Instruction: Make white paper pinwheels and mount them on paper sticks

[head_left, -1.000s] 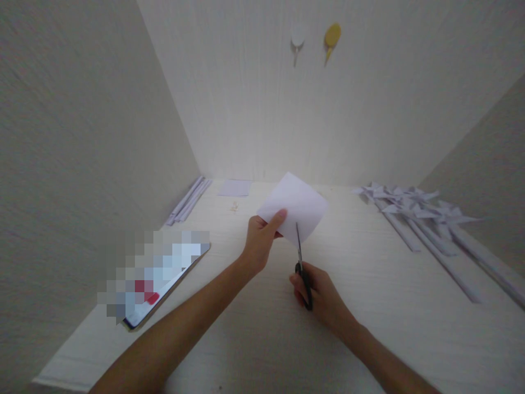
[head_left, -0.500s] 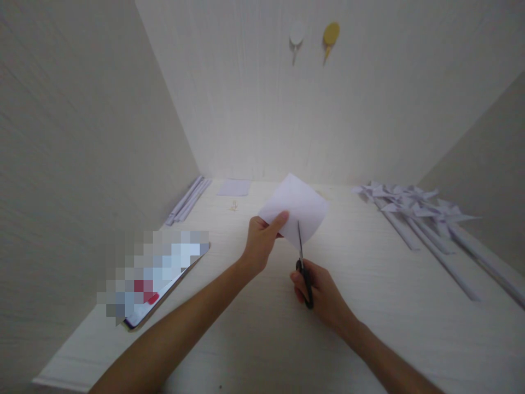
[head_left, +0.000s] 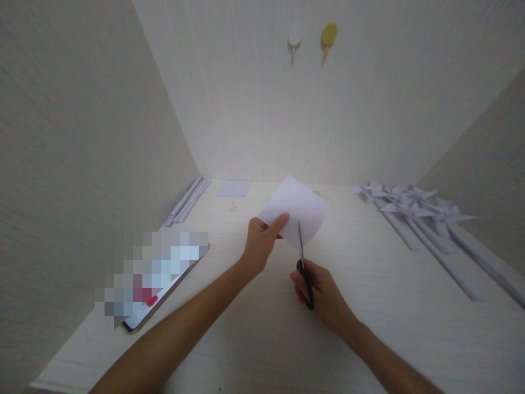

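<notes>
A white square sheet of paper (head_left: 299, 200) is held up in the middle, turned with one corner toward me. My left hand (head_left: 262, 241) pinches its left side, thumb on top and fingers underneath. Black-handled scissors (head_left: 305, 279) are gripped in my right hand (head_left: 322, 290), with fingers around the handles. Their blades lie along the paper's near corner and point toward its centre. The upper blade shows over the sheet; the lower one is hidden.
Paper pinwheels on rolled sticks (head_left: 414, 202) lie at the right. Rolled paper sticks (head_left: 188, 201), a paper sheet (head_left: 233, 188) and small tan bits (head_left: 233, 207) are at the back left. A phone (head_left: 164, 284) leans at the left wall. Two hooks (head_left: 328, 35) hang on the back wall.
Almost nothing differs. The view has shifted very slightly; both hands, the paper and the scissors keep nearly the same position.
</notes>
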The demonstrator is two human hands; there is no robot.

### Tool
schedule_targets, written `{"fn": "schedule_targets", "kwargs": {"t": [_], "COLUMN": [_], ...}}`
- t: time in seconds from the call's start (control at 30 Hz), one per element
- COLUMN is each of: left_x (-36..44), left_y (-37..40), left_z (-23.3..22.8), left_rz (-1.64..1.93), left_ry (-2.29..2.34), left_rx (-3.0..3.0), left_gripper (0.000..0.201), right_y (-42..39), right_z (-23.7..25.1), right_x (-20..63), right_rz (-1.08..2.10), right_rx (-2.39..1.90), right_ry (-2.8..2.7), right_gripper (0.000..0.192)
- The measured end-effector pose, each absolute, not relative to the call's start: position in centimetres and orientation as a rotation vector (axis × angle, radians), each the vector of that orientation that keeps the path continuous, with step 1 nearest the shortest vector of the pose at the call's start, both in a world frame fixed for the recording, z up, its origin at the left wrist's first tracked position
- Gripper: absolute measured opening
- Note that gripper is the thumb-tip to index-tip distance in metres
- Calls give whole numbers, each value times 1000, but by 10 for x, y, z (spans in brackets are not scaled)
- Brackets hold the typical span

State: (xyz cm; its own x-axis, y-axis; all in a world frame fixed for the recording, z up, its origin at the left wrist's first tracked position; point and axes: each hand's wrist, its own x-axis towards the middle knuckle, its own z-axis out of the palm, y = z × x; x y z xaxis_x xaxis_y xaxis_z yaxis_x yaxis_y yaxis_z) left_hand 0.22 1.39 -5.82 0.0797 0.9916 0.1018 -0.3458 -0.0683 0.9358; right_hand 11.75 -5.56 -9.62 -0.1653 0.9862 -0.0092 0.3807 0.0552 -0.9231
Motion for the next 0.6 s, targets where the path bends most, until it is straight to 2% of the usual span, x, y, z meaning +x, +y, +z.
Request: {"fn": "schedule_targets", "kwargs": {"t": [0.6], "left_x": [2], "left_y": [13], "left_z": [-57], "left_rz": [1349], "left_ry": [851], "left_rx": [1050], "left_gripper": [27], "right_y": [-56], "right_z": [-95], "right_x": [118], "right_rz": [1017], "right_rx": [-1458], "right_ry": [-1663], "right_gripper": [36]}}
